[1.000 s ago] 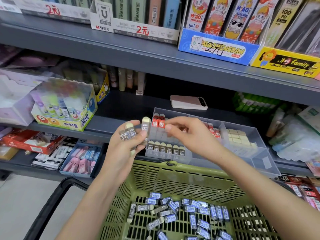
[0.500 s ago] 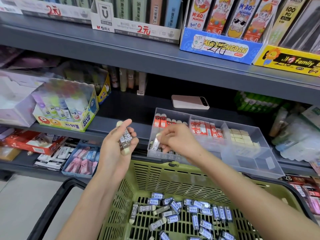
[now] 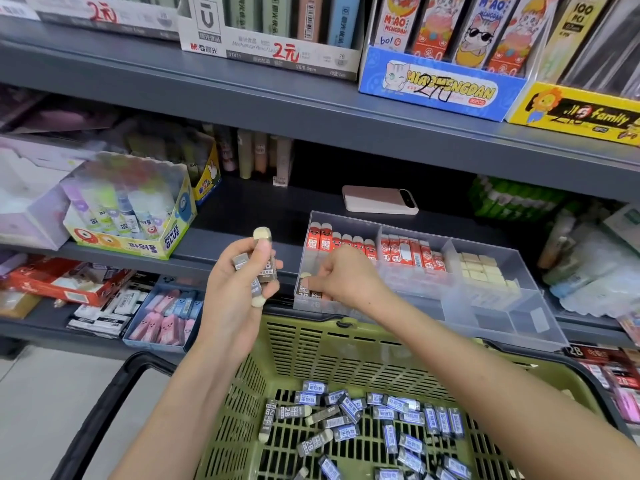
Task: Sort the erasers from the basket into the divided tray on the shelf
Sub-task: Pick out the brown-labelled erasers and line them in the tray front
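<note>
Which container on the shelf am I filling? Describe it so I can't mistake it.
On the middle grey shelf, directly behind the far rim of the green basket, sits the clear divided tray, where the right hand holds a 2B eraser. Unlike the printed cardboard boxes beside it, it is see-through plastic, holding red-sleeved erasers and cream blocks.

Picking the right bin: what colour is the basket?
Olive green; the basket shows best in the head view.

One green basket point(image 3: 311, 344), one clear divided tray point(image 3: 502, 308), one phone point(image 3: 379, 199), and loose erasers point(image 3: 348, 408) too jumbled to count.
</note>
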